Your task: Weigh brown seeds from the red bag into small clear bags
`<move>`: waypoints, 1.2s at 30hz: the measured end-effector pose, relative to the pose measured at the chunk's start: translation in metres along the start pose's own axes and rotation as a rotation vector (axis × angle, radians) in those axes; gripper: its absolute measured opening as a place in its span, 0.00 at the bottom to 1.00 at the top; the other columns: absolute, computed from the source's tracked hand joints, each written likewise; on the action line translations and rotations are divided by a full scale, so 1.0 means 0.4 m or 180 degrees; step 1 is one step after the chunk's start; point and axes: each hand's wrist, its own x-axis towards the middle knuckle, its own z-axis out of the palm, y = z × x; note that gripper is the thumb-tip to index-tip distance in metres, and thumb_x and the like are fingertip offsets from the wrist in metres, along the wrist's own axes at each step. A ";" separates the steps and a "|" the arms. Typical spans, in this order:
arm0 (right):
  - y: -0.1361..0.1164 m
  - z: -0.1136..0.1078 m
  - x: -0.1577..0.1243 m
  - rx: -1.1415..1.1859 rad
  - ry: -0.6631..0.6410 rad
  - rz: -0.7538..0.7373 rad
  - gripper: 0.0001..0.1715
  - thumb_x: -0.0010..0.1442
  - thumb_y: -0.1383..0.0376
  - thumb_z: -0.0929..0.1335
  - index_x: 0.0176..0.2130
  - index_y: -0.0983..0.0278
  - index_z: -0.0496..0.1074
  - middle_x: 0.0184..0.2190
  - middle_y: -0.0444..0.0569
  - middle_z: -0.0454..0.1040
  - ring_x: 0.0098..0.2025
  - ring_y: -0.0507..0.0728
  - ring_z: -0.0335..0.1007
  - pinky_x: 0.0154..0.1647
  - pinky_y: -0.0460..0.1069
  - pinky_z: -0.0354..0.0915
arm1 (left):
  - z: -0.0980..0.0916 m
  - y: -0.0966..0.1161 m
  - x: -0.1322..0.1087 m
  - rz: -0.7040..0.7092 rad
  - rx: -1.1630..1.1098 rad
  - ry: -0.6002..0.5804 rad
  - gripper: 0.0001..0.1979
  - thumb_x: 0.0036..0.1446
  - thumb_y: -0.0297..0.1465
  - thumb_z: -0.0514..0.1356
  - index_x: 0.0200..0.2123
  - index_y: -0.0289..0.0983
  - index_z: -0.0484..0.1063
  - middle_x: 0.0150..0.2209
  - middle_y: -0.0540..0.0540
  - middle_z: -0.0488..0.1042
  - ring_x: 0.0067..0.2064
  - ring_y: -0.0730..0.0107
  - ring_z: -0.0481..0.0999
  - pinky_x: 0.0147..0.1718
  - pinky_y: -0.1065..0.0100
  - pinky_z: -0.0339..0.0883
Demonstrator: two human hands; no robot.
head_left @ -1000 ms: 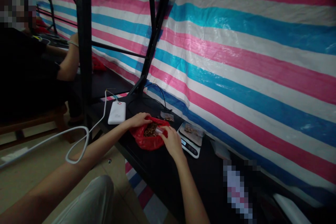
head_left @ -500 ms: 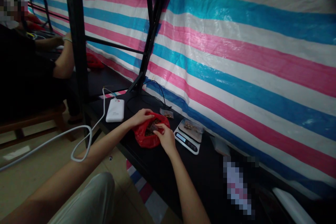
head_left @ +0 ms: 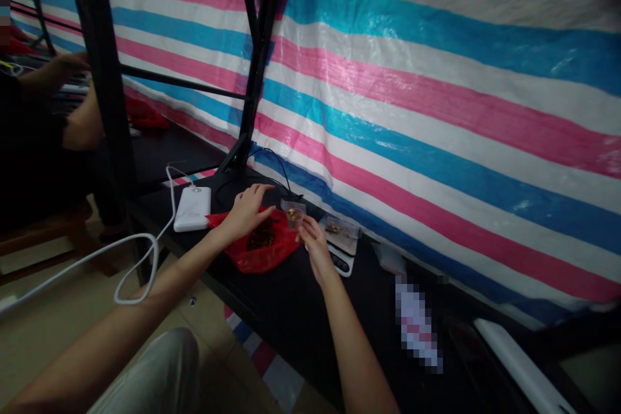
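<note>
My left hand [head_left: 248,212] hovers over the far left side of a red plastic bag [head_left: 262,262], its fingers spread with nothing in them. The bag lies open on the black table, and small brown-gold pieces [head_left: 262,236] show inside it. At the bag's right edge, my right hand [head_left: 313,239] pinches a small clear plastic cup [head_left: 294,220]. The cup overlaps a small clear zip bag [head_left: 290,206] behind it, so I cannot tell what it contains. Partly hidden by my right hand is a white digital scale [head_left: 343,252], with a clear bag of small brownish pieces [head_left: 337,228] on its plate.
A white power bank [head_left: 193,209] with a white cable [head_left: 158,252] is at the left on the black table [head_left: 291,310]. Black metal posts [head_left: 99,65] rise beside it. Striped plastic sheeting [head_left: 412,110] hangs behind. Another person's arm [head_left: 85,119] is at far left.
My right hand has come out of the red bag with the clear cup. My left hand has let go of the bag's rim and opened above it. The view has shifted rightward.
</note>
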 end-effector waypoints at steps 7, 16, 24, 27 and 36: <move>-0.057 -0.252 -0.016 0.0348 0.1232 -0.0225 0.27 0.40 0.57 0.73 0.41 0.60 0.69 0.36 0.44 0.74 0.29 0.50 0.68 0.30 0.45 0.59 | 0.082 0.140 0.052 0.0914 -0.0459 -0.0371 0.17 0.56 0.37 0.53 0.50 0.41 0.61 0.50 0.44 0.62 0.52 0.61 0.61 0.50 0.58 0.54; -0.072 -0.343 -0.052 0.0902 0.1882 -0.0309 0.18 0.46 0.58 0.69 0.40 0.57 0.68 0.35 0.40 0.73 0.33 0.50 0.69 0.31 0.45 0.60 | 0.347 0.297 0.172 0.1395 -0.0406 -0.1515 0.29 0.54 0.44 0.53 0.55 0.34 0.56 0.57 0.34 0.56 0.58 0.53 0.55 0.53 0.53 0.50; -0.056 -0.349 -0.031 0.1439 0.2008 -0.0307 0.13 0.48 0.60 0.67 0.37 0.58 0.67 0.36 0.41 0.73 0.37 0.51 0.70 0.33 0.47 0.63 | 0.431 0.298 0.198 0.1360 -0.0140 -0.1343 0.33 0.50 0.49 0.55 0.55 0.35 0.59 0.51 0.37 0.63 0.53 0.52 0.59 0.54 0.46 0.42; -0.052 -0.346 -0.027 0.1367 0.2016 -0.0231 0.15 0.47 0.60 0.67 0.38 0.58 0.67 0.37 0.42 0.73 0.37 0.52 0.71 0.33 0.47 0.63 | 0.430 0.293 0.197 0.1391 -0.0126 -0.1128 0.32 0.46 0.50 0.58 0.52 0.39 0.64 0.46 0.40 0.65 0.50 0.53 0.62 0.54 0.47 0.44; -0.042 -0.349 -0.033 0.0851 0.2051 -0.0403 0.20 0.47 0.56 0.68 0.41 0.58 0.68 0.41 0.45 0.73 0.39 0.54 0.71 0.35 0.48 0.65 | 0.433 0.263 0.200 0.1521 -0.0742 -0.1068 0.28 0.44 0.47 0.61 0.47 0.40 0.68 0.49 0.43 0.67 0.52 0.58 0.63 0.54 0.55 0.46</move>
